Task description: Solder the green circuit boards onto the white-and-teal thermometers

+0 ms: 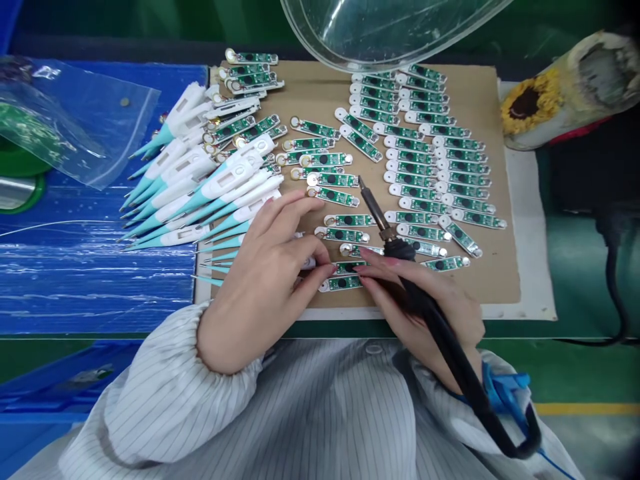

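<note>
Both left hand (273, 270) and right hand (453, 303) grasped a board (346, 268) on the cardboard (310, 93), right also an iron (440, 328); positioning seemingly needed careful alignment.

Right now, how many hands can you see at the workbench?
2. The left hand has its fingertips at one end of a circuit board; the right hand holds the soldering iron, with fingertips near that board's other end. No others show.

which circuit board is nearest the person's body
The middle column's lowest board, by the thumb of the left hand; the others lie farther from the cardboard's near edge.
</note>
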`<state>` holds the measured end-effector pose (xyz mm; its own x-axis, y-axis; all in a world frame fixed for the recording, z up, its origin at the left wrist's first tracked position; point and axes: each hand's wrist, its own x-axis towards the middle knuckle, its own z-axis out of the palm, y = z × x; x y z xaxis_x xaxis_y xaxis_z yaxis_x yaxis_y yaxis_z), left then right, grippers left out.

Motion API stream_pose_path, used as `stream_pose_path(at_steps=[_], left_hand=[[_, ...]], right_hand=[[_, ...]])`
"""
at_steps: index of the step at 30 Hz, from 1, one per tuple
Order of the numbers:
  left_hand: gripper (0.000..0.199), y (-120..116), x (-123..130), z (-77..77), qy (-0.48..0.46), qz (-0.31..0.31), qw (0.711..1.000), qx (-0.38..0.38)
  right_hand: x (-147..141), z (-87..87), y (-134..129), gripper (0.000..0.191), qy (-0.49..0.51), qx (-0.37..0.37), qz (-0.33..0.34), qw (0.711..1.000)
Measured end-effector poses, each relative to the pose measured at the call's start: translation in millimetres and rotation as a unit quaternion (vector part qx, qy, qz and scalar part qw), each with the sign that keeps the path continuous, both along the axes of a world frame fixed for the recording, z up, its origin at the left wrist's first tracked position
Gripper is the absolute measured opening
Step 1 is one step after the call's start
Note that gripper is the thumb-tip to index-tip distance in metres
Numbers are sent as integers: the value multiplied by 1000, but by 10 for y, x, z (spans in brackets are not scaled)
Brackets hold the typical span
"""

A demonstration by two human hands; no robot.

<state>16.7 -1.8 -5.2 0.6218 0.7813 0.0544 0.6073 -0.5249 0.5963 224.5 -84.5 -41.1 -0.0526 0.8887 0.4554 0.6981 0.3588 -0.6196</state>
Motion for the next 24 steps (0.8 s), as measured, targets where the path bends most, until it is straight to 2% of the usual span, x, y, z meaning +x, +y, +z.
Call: stream_pose_path(at_steps=[4,16,21,24], left_hand=[[13,-17,27,-15,-15,18,1000,-6],[12,-47,25,3,-5,12,1000,-10],[12,-35,18,-5,2,5,1000,-12],[13,-32,17,-3,6,4,1000,-13]], right_hand=[[-7,-12,33,59,-63,30,-4,998],[-20,-15,47,51,-94,51,-22,994],[-14,-10,23,53,-74,23,-12,997],[-15,-1,-26,55,-4,-11,-7,1000]])
